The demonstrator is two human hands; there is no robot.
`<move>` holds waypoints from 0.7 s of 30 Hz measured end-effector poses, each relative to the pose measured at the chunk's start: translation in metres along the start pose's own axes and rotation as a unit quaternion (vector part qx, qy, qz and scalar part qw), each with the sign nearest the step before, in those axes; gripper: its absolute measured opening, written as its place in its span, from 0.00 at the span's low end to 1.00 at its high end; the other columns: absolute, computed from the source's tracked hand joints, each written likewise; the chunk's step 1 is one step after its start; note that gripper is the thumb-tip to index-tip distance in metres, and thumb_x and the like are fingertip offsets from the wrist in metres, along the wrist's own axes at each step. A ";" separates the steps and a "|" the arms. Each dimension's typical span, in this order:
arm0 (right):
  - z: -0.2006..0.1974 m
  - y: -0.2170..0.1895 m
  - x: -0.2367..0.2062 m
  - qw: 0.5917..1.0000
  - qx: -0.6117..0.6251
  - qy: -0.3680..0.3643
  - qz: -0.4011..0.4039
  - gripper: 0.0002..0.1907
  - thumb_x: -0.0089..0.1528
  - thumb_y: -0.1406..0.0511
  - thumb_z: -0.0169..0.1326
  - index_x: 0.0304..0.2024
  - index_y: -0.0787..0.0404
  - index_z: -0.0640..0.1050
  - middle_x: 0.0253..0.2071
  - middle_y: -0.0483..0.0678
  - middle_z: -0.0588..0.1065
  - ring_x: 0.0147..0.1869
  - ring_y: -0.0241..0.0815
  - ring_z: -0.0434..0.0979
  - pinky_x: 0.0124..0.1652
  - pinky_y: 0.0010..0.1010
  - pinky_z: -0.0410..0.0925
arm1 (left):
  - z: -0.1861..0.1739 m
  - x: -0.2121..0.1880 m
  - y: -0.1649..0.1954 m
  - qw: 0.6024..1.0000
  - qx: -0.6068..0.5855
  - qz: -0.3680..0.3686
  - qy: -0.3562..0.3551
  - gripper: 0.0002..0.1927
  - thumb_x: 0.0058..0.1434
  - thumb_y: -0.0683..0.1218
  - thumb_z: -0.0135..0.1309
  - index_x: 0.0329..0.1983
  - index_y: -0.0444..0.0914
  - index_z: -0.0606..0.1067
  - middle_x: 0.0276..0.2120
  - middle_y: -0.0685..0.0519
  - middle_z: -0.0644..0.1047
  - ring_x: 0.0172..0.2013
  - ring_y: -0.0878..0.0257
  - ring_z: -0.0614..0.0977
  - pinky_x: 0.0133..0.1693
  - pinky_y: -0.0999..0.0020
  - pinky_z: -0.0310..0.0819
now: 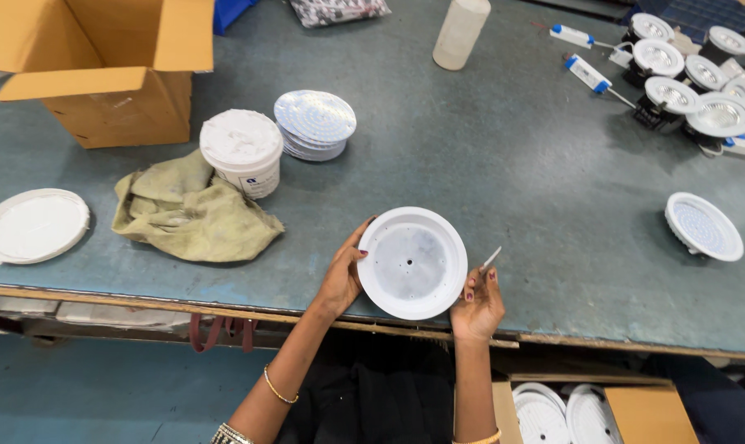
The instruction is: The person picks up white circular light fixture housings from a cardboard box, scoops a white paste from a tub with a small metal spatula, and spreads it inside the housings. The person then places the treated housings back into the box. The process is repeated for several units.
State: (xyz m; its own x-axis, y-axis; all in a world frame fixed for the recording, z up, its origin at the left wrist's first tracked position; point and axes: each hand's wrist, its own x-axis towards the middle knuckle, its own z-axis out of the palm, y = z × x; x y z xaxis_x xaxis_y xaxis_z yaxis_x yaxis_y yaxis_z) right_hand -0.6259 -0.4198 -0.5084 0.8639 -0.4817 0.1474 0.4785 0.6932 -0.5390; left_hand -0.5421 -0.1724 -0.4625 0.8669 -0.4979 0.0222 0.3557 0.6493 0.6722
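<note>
White dish (412, 263) is gripped at bench (512, 164) edge by left hand (344, 275); stick (490, 259) is pinched in right hand (477, 304). Risk: dish could be dropped w/ one-sided hold.

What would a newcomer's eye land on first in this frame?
The round white housing at the table's near edge, held by the left hand, while the right hand grips a thin stick. Next, the open cardboard box at far left, and the cluster of finished lamps at far right.
</note>
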 end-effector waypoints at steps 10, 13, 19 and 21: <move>0.008 -0.001 -0.003 1.000 0.018 -0.007 0.007 0.10 0.72 0.62 0.49 0.43 0.61 0.78 0.28 0.45 0.72 0.25 0.32 0.66 0.31 0.23 0.63 | -0.003 0.001 -0.004 0.999 0.011 -0.023 0.027 0.33 0.66 0.42 0.39 0.77 0.35 0.55 0.61 0.41 0.72 0.52 0.60 0.81 0.50 0.65 0.82; 0.009 -0.001 -0.003 1.000 0.022 0.008 0.008 0.10 0.72 0.62 0.50 0.42 0.62 0.78 0.28 0.44 0.73 0.26 0.32 0.66 0.31 0.23 0.63 | -0.008 0.001 -0.006 0.999 -0.003 -0.029 0.013 0.37 0.62 0.40 0.38 0.77 0.35 0.53 0.62 0.42 0.72 0.52 0.60 0.81 0.51 0.66 0.82; 0.008 -0.001 -0.001 0.998 0.035 0.045 0.006 0.10 0.72 0.63 0.51 0.42 0.62 0.78 0.28 0.44 0.73 0.25 0.30 0.66 0.29 0.21 0.62 | -0.015 0.001 -0.009 0.997 -0.043 -0.019 -0.059 0.46 0.53 0.36 0.40 0.79 0.34 0.51 0.65 0.39 0.68 0.53 0.59 0.78 0.52 0.66 0.79; 0.007 -0.002 0.000 0.999 0.042 0.034 -0.003 0.09 0.72 0.63 0.50 0.41 0.61 0.77 0.28 0.44 0.72 0.25 0.30 0.66 0.28 0.20 0.62 | -0.015 -0.001 -0.009 0.997 -0.034 -0.033 -0.066 0.49 0.47 0.34 0.40 0.78 0.37 0.49 0.68 0.43 0.65 0.57 0.61 0.78 0.56 0.70 0.78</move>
State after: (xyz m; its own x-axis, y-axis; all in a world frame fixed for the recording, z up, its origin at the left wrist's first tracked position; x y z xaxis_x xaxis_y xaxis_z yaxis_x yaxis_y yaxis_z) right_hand -0.6258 -0.4172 -0.5017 0.8499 -0.5188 0.0926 0.4973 0.7312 -0.4670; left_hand -0.5406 -0.1689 -0.4796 0.7884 -0.6099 0.0802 0.4374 0.6474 0.6242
